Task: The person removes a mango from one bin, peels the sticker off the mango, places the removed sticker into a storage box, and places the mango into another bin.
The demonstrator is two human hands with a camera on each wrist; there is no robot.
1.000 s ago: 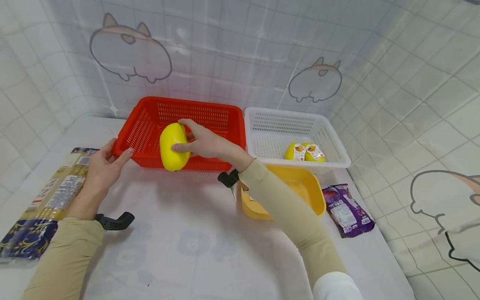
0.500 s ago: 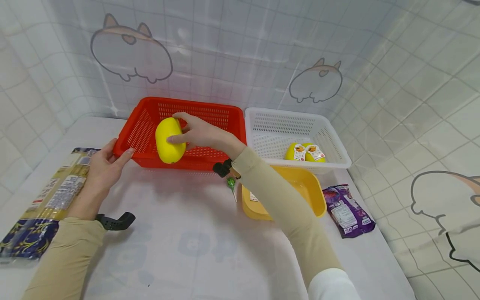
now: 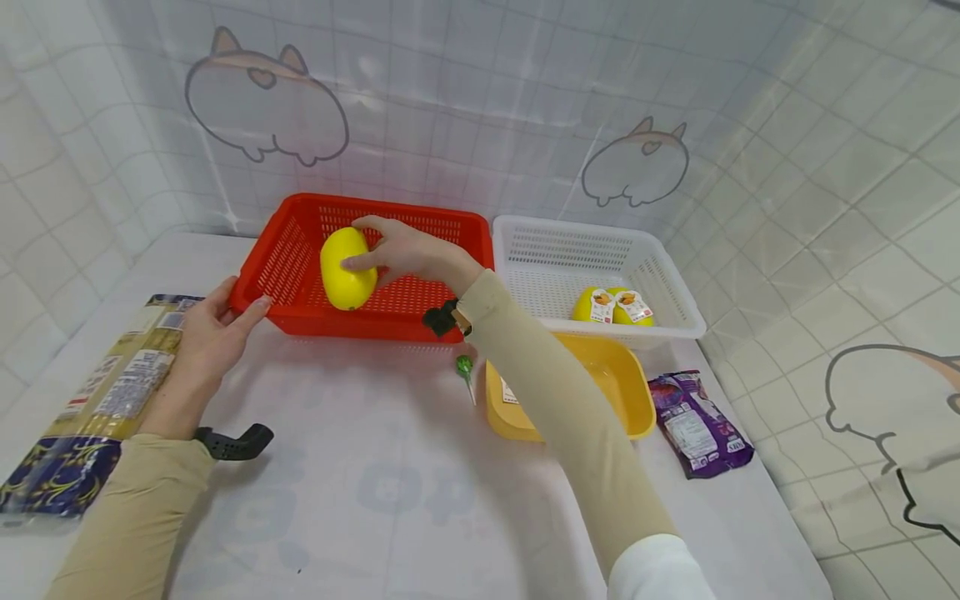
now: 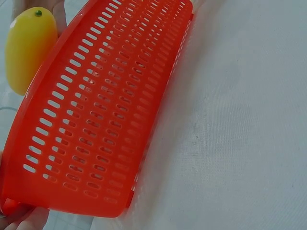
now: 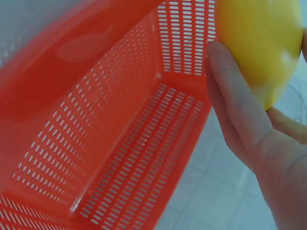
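A smooth yellow mango (image 3: 347, 271) is in my right hand (image 3: 408, 250), held over the red plastic basket (image 3: 446, 223). My thumb lies across the near side of the fruit and the fingers go round its far side. The left wrist view shows the mango (image 4: 29, 55) beyond the basket's rim, a small green stem spot on its end. In the right wrist view the fingers touch the yellow skin of the mango (image 5: 261, 45), apart from the basket floor. My left hand (image 3: 213, 333) grips the basket's near left corner, thumb over the rim.
Right of the red basket stands a white basket (image 3: 543, 254) with two labelled yellow fruits (image 3: 632, 312). Before it are a yellow tub (image 3: 618, 383), a green lollipop (image 3: 465, 365) and a purple snack bag (image 3: 702, 429). A long pasta pack (image 3: 112, 392) lies left.
My right hand has carried the mango up and farther over the red basket. The lollipop has come into full view from behind the right wrist. The left hand stays on the basket corner.
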